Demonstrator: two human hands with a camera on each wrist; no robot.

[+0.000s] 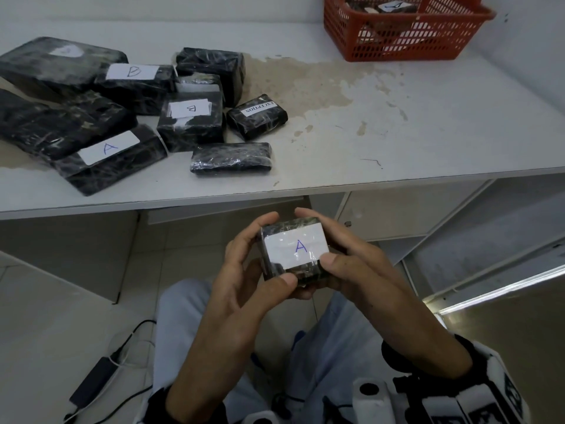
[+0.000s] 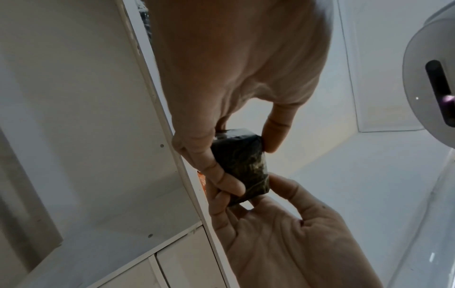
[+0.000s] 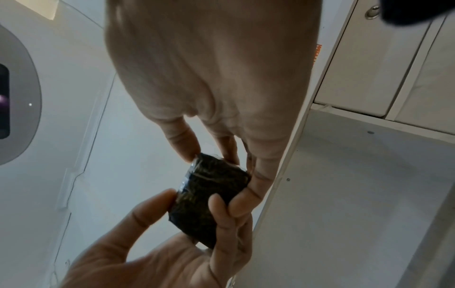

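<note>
Black film-wrapped block labelled A (image 1: pixel 294 250): we are pinching it between left grip (image 1: pixel 241 286) and right grip (image 1: pixel 360 270); most dark wrapped parcels (image 1: pixel 192 122) are lying unsorted at ten o'clock.

On the table (image 1: pixel 351 148), a group of parcels (image 1: pixel 189 123) lies at the left side. The basket (image 1: pixel 406 44) stands at the far right, well apart from them. In the group, the parcel marked A (image 1: pixel 110 157) lies near the front edge. The parcel marked EXCEPTION (image 1: pixel 257 116) is at the right end, and an unmarked parcel (image 1: pixel 231 157) lies just before it. Before the table edge, the small parcel (image 1: pixel 293 249) sits between the left grip (image 1: pixel 241 289) and the right grip (image 1: pixel 360 276). A power adapter (image 1: pixel 93 381) lies on the floor, near left.
</note>
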